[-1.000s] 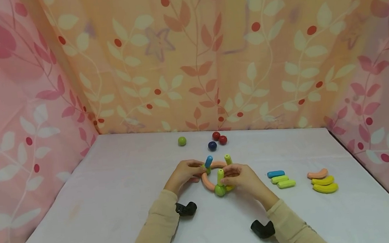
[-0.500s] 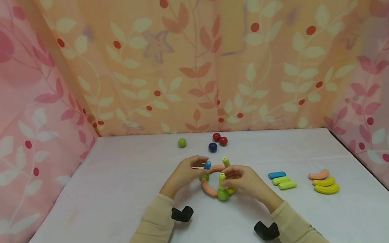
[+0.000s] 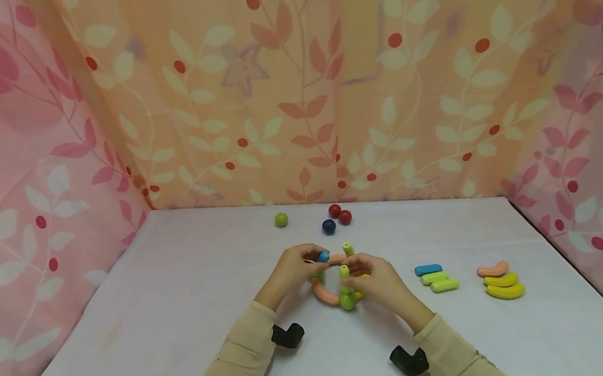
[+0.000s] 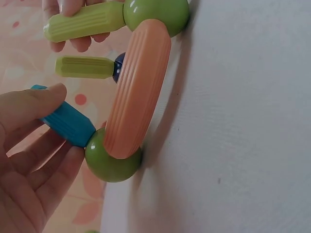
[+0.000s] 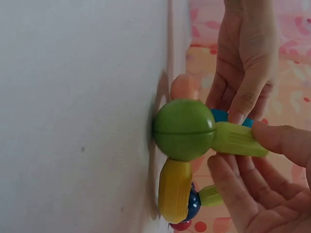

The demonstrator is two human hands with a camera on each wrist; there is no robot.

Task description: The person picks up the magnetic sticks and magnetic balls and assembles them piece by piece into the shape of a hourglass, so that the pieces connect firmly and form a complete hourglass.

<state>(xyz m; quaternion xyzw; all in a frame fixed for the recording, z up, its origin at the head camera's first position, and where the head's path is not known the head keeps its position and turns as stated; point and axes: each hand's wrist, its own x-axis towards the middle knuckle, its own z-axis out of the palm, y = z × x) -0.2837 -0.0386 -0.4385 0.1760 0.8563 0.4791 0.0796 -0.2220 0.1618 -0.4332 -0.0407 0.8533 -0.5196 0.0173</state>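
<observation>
A ring of curved rods joined by balls lies on the table, with straight rods standing up from it. My left hand (image 3: 292, 273) pinches the blue rod (image 4: 70, 124), which leans where it meets a green ball (image 4: 112, 159). My right hand (image 3: 378, 282) holds the lime rod (image 5: 235, 140) standing on the nearest green ball (image 5: 182, 128), thumb on one side and fingers on the other. Between the two green balls runs an orange curved rod (image 4: 138, 90). A yellow curved rod (image 5: 175, 191) leads to a dark blue ball (image 5: 194, 206), which bears another lime rod (image 4: 86, 67).
Behind the ring lie a loose green ball (image 3: 281, 219), a dark blue ball (image 3: 329, 226) and two red balls (image 3: 345, 217). To the right are straight rods, blue (image 3: 428, 269) and lime (image 3: 444, 285). Farther right lie orange (image 3: 493, 269) and yellow (image 3: 505, 292) curved rods.
My left hand has shifted from low beside the blue rod to around its upper part, and less of the rod shows. My right hand keeps its hold on the lime rod.
</observation>
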